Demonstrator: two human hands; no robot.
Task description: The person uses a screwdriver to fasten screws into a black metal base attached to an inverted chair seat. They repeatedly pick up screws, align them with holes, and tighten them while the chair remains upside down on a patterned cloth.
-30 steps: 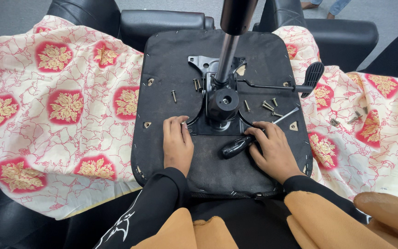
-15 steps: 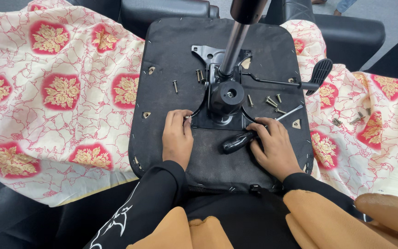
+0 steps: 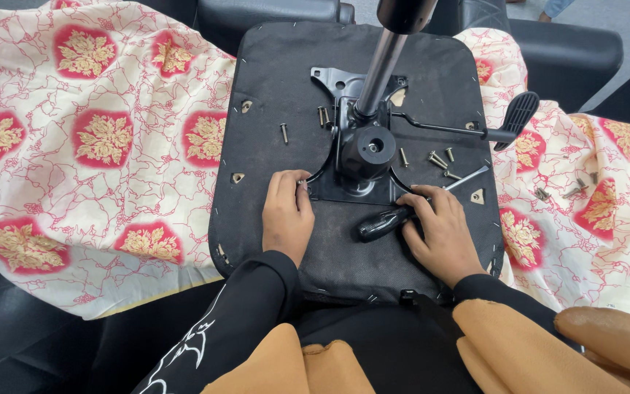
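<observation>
Compared with the earlier views, the left hand [image 3: 288,213] is moved up to the front left corner of the metal plate [image 3: 351,186], fingertips pinched narrowly on a small screw [image 3: 302,184] there. The right hand [image 3: 442,232] is kept closed on the black screwdriver [image 3: 384,221], lying flat on the seat underside [image 3: 271,109]. Work is judged to be passing to that corner. Loose screws [image 3: 437,158] lie beside the gas cylinder [image 3: 378,69] (no packages, labels or signs are visible). A patterned cloth [image 3: 103,138] lies beneath.
</observation>
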